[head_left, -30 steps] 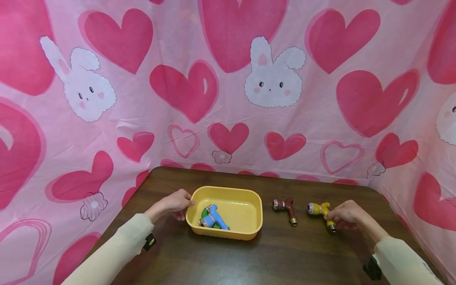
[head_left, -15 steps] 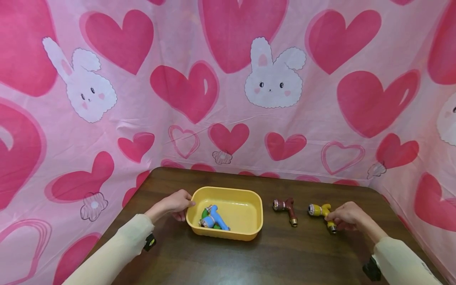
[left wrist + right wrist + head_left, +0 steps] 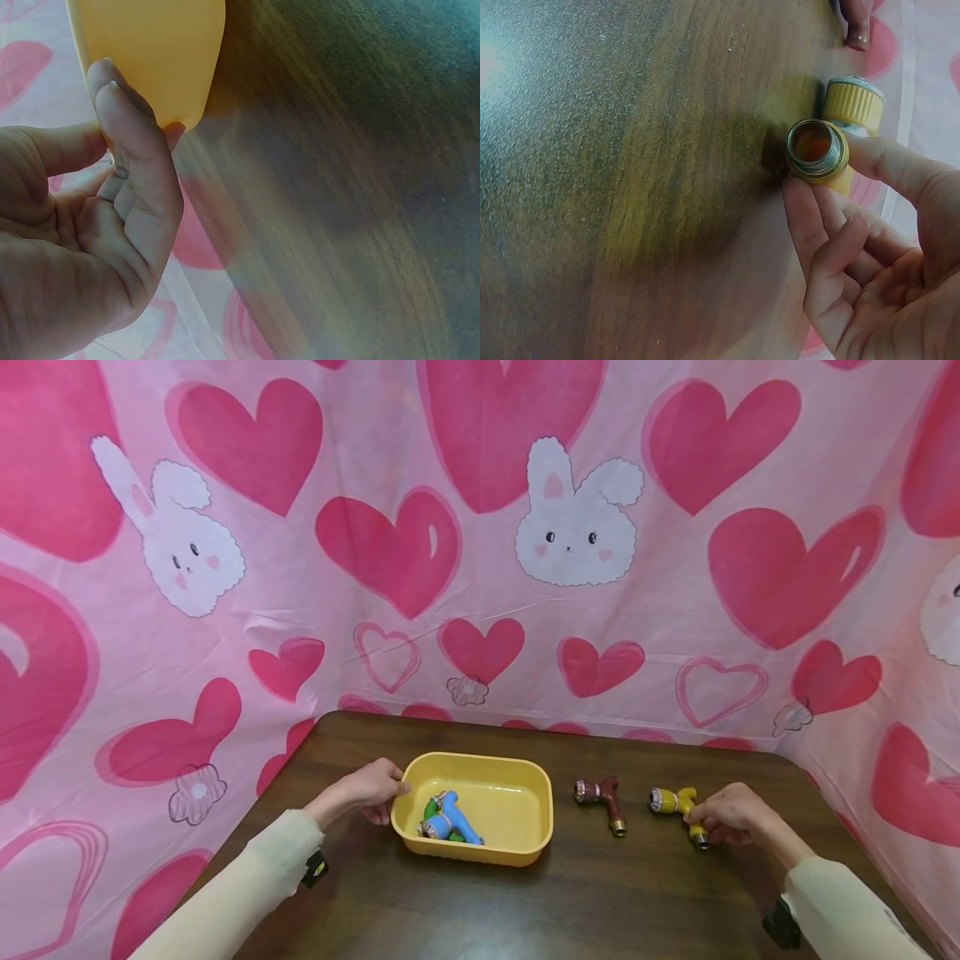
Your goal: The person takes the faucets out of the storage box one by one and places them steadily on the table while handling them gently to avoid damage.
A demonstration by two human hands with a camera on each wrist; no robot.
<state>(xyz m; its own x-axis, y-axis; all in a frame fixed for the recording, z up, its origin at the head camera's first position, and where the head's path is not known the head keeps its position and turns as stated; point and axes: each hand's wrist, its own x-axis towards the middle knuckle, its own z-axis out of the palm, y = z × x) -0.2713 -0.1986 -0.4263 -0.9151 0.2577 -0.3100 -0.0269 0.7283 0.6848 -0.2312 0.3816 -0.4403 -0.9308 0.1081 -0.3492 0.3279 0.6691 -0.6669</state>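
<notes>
My left hand (image 3: pixel 378 789) pinches the left rim of a yellow plastic tub (image 3: pixel 510 860); in the left wrist view its thumb and curled fingers meet at the tub's edge. Inside the tub a blue angle valve (image 3: pixel 459 820) lies across a green one (image 3: pixel 431 810), mostly covering it. To the right, my right hand (image 3: pixel 735 814) holds a yellow angle valve (image 3: pixel 671 802) between thumb and fingers. The right wrist view shows that valve's open threaded metal end (image 3: pixel 815 150) and ribbed knob (image 3: pixel 853 103). A dark red angle valve (image 3: pixel 609 802) lies between the tub and my right hand.
Everything stands on a dark wooden table (image 3: pixel 510 918) with rounded far corners. A pink cloth (image 3: pixel 480 593) printed with hearts and rabbits hangs behind it and along both sides.
</notes>
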